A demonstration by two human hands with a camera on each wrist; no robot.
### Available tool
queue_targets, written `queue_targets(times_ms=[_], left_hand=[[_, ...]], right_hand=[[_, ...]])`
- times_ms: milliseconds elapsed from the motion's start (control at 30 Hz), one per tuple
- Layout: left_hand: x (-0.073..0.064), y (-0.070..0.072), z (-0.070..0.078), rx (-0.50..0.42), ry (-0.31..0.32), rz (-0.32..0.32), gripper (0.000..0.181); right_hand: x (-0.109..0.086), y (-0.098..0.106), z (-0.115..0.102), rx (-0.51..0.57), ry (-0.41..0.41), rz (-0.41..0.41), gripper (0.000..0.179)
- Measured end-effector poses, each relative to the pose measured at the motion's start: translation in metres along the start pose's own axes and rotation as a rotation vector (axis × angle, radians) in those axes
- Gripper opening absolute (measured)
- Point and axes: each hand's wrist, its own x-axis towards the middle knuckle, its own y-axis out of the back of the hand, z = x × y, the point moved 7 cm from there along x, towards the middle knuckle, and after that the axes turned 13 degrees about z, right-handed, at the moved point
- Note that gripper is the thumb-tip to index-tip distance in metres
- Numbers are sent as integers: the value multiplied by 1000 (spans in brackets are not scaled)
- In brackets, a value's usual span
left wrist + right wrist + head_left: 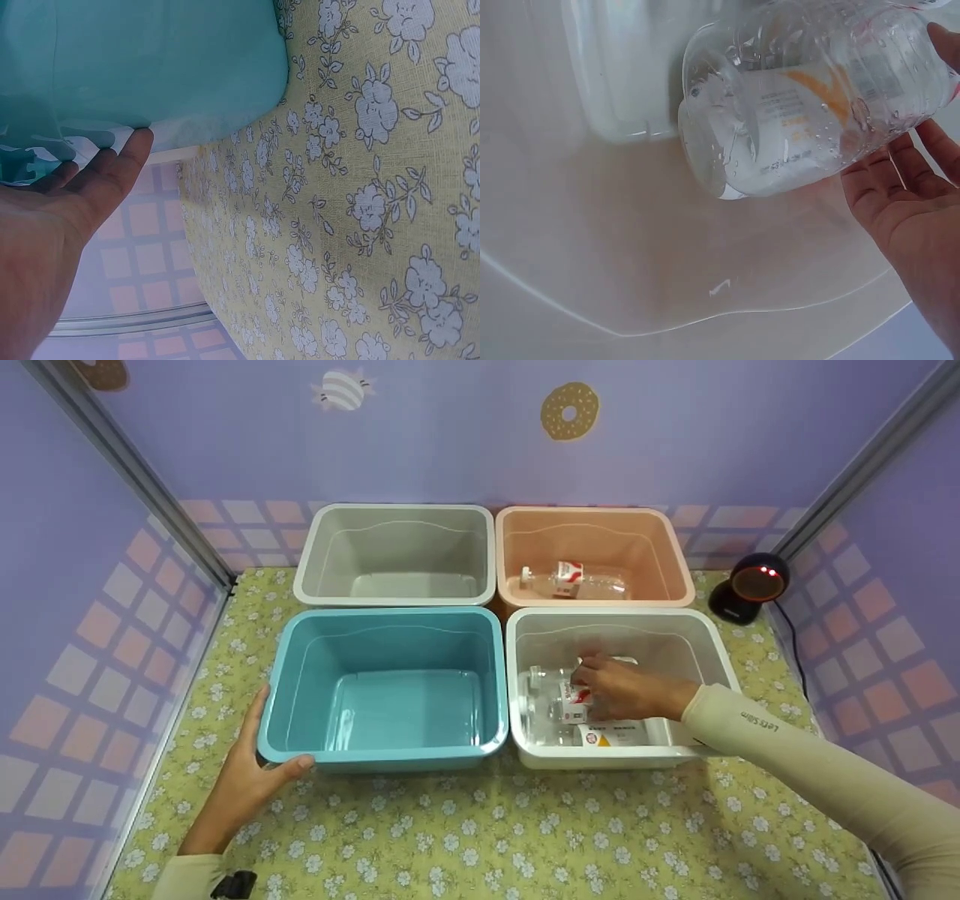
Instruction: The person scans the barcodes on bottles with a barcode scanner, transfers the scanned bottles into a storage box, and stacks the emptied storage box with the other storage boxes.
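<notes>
On the counter: flowered yellow-green covering; four tubs stand close together, positions read by the clock round their meeting point.
Left hand: at the 8 o'clock corner of the blue tub. Thumb at the near rim, fingers along the outer wall. Fingers spread and fairly straight, touching but not clenched.
Black strap: on the left wrist.
Right hand: inside the white tub, arm entering from 4 o'clock. Fingers bent round a bottle, grasping it; thumb on the opposite side.
Clear bottle: in the right fingers, within the white tub; base toward 9 o'clock in the right wrist view, droplets on its wall.
Red-and-white label: just beside the right fingers, toward 8 o'clock; whether it belongs to the gripped bottle cannot be told.
White label: orange mark; toward 6 o'clock in the white tub, near its near wall.
Blue tub: 8 o'clock; shiny floor.
White tub: 4 o'clock.
Grey tub: 10 o'clock.
Orange tub: 2 o'clock; a capped bottle lies in it on its side, cap toward 9 o'clock.
Black device: 3 o'clock, just beside the orange tub; red lights on its round head, cable trailing toward 5 o'clock.
Back wall: purple, doughnut and sweet prints, checked band below.
</notes>
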Motion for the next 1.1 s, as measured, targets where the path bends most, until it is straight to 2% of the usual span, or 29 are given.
queue_targets(times_ms=[133,467,633,933,1100], left_hand=[[-1,0,-1,1,4,-3,121],[-4,1,-2,-10,10,-7,120],[-4,1,-3,5,0,-10,120],[-3,1,-1,19,-4,-3,121],[-2,1,1,30,-15,-3,121]], right_hand=[[0,2,-2,20,10,9,47],[-3,19,-2,166,-6,41,46],[-4,31,-2,163,-19,63,48],[-6,51,-2,134,-43,103,63],[-8,63,0,102,-87,102,60]])
